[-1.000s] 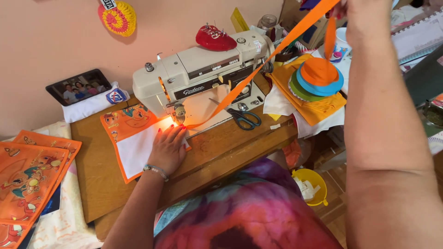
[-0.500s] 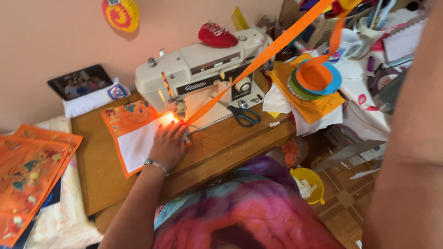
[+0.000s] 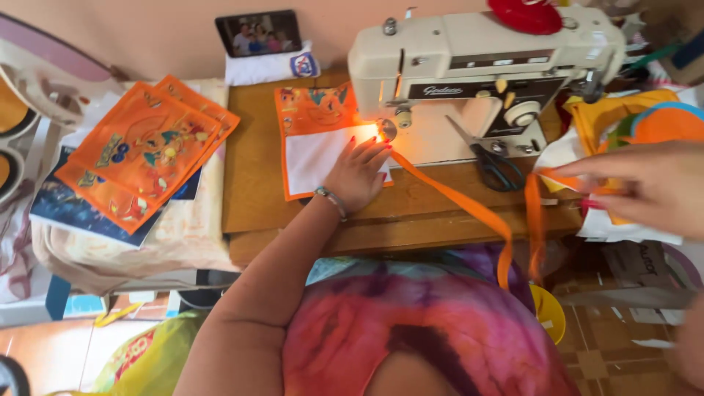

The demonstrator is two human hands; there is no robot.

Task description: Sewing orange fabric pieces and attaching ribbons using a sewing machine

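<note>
My left hand (image 3: pixel 359 173) lies flat on an orange and white fabric piece (image 3: pixel 315 139) beside the lit needle area of a cream sewing machine (image 3: pixel 477 66). A long orange ribbon (image 3: pixel 469 209) runs from the needle, sags off the table's front edge and rises to my right hand (image 3: pixel 645 187), which pinches its end near the right side. The fingers of that hand are blurred.
Black-handled scissors (image 3: pixel 491 161) lie on the machine's base. Printed orange fabric pieces (image 3: pixel 143 158) are stacked at the left. A phone (image 3: pixel 258 33) leans on the wall behind. Coloured fabric (image 3: pixel 645 121) is piled at the right. A yellow bucket (image 3: pixel 548 312) sits on the floor.
My right hand has come down from high above the machine to table level, letting the ribbon go slack. The view has swung left and closer. My left hand stays on the fabric.
</note>
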